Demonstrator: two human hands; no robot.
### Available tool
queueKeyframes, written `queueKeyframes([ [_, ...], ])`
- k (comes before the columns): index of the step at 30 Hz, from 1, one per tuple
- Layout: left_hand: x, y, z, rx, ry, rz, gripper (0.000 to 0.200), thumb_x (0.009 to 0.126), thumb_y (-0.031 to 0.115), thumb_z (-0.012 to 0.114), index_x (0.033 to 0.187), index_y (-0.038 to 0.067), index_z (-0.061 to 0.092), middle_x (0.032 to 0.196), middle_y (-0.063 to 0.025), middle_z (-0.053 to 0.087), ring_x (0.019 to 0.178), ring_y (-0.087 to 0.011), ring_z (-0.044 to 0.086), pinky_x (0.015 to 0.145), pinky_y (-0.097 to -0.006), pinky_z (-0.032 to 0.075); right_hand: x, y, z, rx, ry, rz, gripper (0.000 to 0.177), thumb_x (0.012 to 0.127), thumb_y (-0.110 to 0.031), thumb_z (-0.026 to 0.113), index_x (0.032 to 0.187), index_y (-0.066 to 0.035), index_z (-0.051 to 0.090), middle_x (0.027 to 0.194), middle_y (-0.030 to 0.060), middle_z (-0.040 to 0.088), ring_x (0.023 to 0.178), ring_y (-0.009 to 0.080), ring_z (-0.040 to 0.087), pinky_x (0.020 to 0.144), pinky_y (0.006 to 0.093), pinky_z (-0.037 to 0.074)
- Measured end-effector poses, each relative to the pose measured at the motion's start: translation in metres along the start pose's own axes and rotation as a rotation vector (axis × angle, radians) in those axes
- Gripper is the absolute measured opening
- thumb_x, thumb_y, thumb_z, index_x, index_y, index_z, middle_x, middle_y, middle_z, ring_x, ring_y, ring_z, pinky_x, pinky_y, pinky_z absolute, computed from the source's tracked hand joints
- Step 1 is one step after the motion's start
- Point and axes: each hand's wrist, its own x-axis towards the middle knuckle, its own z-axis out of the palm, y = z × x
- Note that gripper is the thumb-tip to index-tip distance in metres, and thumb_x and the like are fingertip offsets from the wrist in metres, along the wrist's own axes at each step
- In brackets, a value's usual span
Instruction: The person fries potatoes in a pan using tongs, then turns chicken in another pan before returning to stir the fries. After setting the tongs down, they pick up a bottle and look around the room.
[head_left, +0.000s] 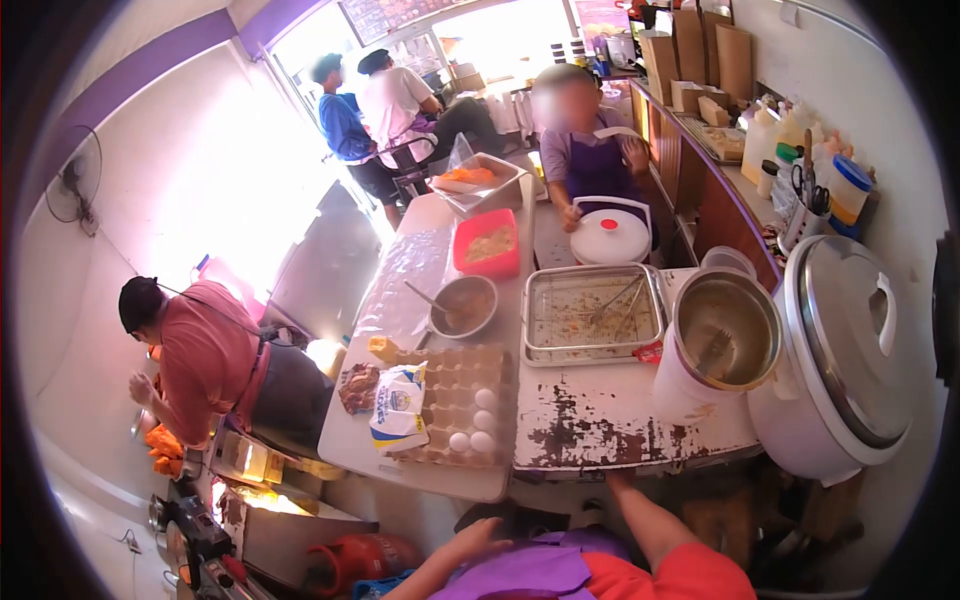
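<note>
My left hand (pixel 482 539) hangs in front of my purple apron (pixel 525 570), below the table edge. Its fingers look loosely stretched, with nothing visible in them. My right hand (pixel 620 480) reaches to the front edge of the worn white table (pixel 590 430); its fingers are hidden there. Nearest on the tabletops are an egg tray (pixel 460 395) with several white eggs (pixel 483 420), a white, blue and yellow packet (pixel 400 405), and a reddish-brown pack (pixel 358 388). Behind them stands a metal bowl (pixel 465 308) with a spoon handle sticking out.
A metal tray (pixel 533 325) with tongs, a pot (pixel 680 300) on a white bucket (pixel 685 390) and a large lidded cooker (pixel 840 370) stand right. Across, a person (pixel 600 165) holds a white-lidded container (pixel 608 235). Another person (pixel 215 345) works left. A red gas cylinder (pixel 370 560) stands below.
</note>
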Motion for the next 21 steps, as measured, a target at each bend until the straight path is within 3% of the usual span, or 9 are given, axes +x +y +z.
queueKeyframes([
  [12,-0.005,-0.011,0.013,-0.052,0.041,0.063,0.070,0.078,0.047,0.058,0.124,-0.004,0.042,0.121,-0.0268,0.048,0.114,-0.0367,0.046,0.097,-0.0390,0.036,0.000,0.005,0.015,-0.347,-0.184,-0.198,0.048,0.072,-0.026,0.065,0.112,-0.004,0.052,0.112,0.0175,0.056,0.104,0.0277,0.053,0.085,0.0362,0.043],
  [16,0.007,0.007,0.001,-0.089,0.043,0.180,0.063,0.081,0.046,0.054,0.121,-0.002,0.046,0.118,-0.0258,0.050,0.111,-0.0369,0.048,0.094,-0.0396,0.038,-0.044,-0.019,-0.027,-0.351,0.190,-0.141,0.048,0.072,-0.028,0.067,0.111,-0.004,0.054,0.110,0.0178,0.058,0.100,0.0300,0.056,0.082,0.0364,0.046],
  [18,0.017,0.010,0.005,-0.116,0.034,0.243,0.059,0.083,0.045,0.053,0.119,-0.001,0.048,0.116,-0.0256,0.051,0.109,-0.0372,0.049,0.093,-0.0400,0.039,-0.050,0.081,0.003,-0.083,-0.075,-0.196,0.038,0.077,-0.025,0.064,0.108,-0.003,0.057,0.098,0.0154,0.063,0.088,0.0280,0.061,0.077,0.0343,0.048],
  [21,0.059,-0.006,0.033,-0.107,-0.047,0.344,0.055,0.084,0.044,0.052,0.116,-0.001,0.050,0.114,-0.0257,0.052,0.106,-0.0379,0.051,0.091,-0.0404,0.040,-0.091,-0.033,-0.076,0.296,-0.642,0.111,0.028,0.084,-0.020,0.058,0.105,-0.002,0.058,0.090,0.0105,0.065,0.079,0.0226,0.064,0.073,0.0319,0.050],
])
